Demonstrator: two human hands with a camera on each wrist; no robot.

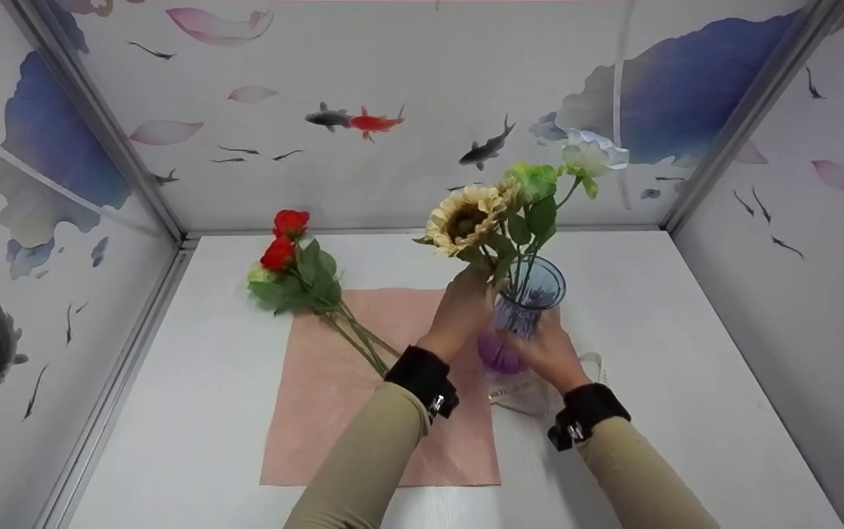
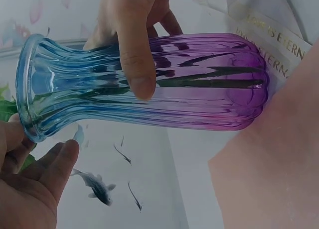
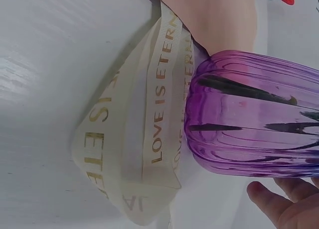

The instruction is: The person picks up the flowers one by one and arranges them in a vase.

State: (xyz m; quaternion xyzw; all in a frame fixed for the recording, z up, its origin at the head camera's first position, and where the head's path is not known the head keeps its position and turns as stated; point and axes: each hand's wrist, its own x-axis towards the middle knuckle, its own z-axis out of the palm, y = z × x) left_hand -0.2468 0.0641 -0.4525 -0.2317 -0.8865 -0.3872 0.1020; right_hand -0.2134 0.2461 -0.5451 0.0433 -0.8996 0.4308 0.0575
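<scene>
A ribbed glass vase (image 2: 199,104), blue at the rim and purple at the base, stands tilted in my right hand (image 1: 550,353). In the left wrist view the right thumb (image 2: 139,74) lies across its side, with fingers behind. Inside are green stems topped by a cream sunflower (image 1: 462,220), a green flower (image 1: 533,182) and a white flower (image 1: 594,154). My left hand (image 1: 466,308) is at the vase's rim, its fingers round the leafy stem below the sunflower; that grasp is partly hidden.
A pink paper sheet (image 1: 341,426) lies on the white table (image 1: 686,411). Red roses (image 1: 280,253) with long stems lie at the left, partly across it. A cream ribbon (image 3: 129,139) with gold lettering sits beside the vase base. Printed panels (image 1: 422,66) enclose the table.
</scene>
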